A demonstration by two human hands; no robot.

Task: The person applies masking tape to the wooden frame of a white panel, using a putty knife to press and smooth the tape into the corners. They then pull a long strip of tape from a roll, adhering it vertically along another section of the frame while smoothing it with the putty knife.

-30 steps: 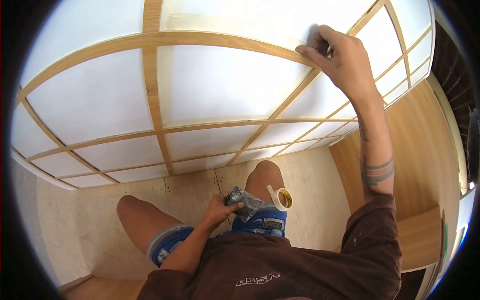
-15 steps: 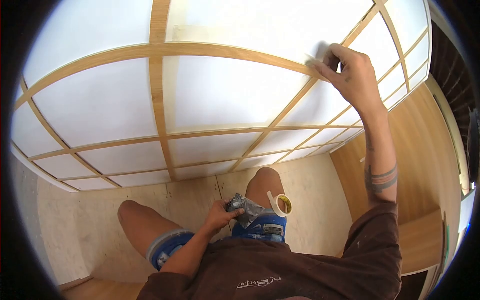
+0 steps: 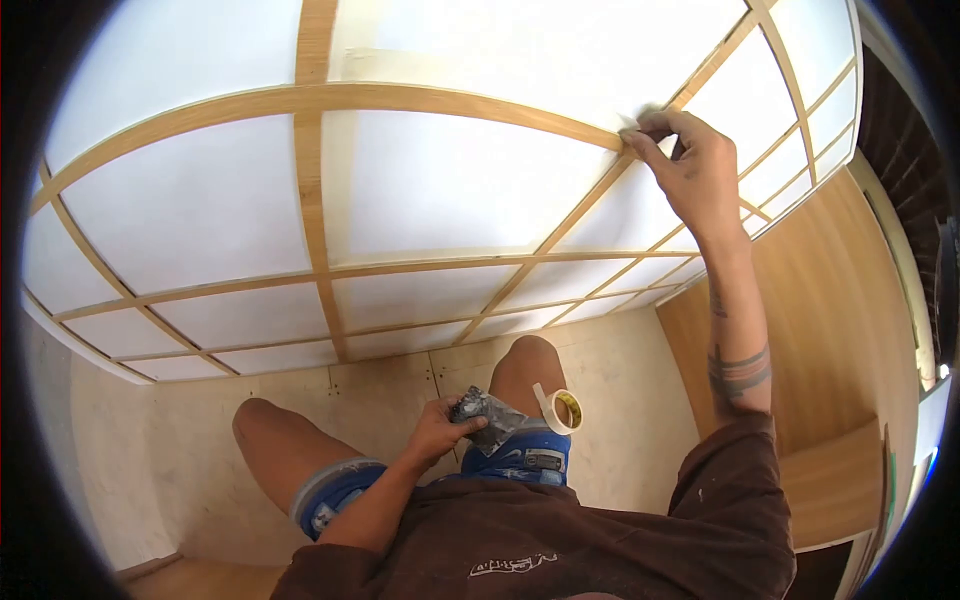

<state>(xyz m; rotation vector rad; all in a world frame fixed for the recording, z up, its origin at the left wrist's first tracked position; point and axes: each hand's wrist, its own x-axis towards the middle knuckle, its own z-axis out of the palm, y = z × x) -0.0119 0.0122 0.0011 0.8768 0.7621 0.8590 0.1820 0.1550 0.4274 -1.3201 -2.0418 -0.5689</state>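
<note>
My right hand (image 3: 690,165) is raised to the white panel (image 3: 480,180), its thumb and fingers pinched together at a crossing of the wooden strips (image 3: 450,102). A small pale sliver shows at the fingertips; I cannot tell what it is. Low in front of my lap, my left hand (image 3: 436,432) is closed on a crumpled grey plastic packet (image 3: 490,418). Beside that packet, a roll of masking tape (image 3: 562,410) rests on my right thigh, a short end of tape sticking up from it. Yellowish tape bands run along edges of the panel's middle panes.
Plywood floor (image 3: 620,400) lies under my bent legs, with a brown wooden board (image 3: 800,330) at the right. The gridded panel spans the whole front, close to my knees. Dark slatted material stands beyond its right edge.
My right hand has moved slightly down along the strips, its fingertips now at the crossing. The left hand, the packet and the tape roll stay about where they were.
</note>
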